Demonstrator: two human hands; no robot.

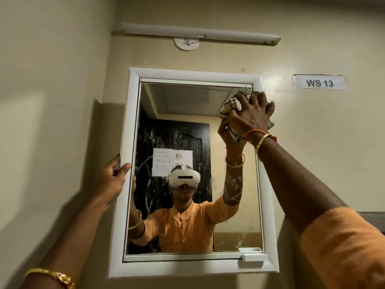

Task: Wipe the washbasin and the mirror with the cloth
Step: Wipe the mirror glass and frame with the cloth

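Note:
A white-framed mirror (193, 101) hangs on the beige wall in front of me. My right hand (253, 113) presses a checked cloth (233, 105) against the glass at the mirror's top right corner. My left hand (113, 178) grips the left side of the mirror's frame, thumb on the front edge. The glass shows smears and streaks across its middle, and it reflects a person in an orange shirt with a white headset. The washbasin is out of view.
A tube light fitting (200, 34) runs along the wall above the mirror. A label reading "WS 13" (319, 82) is stuck to the wall at the right. A small white catch (253, 256) sits at the mirror's lower right corner.

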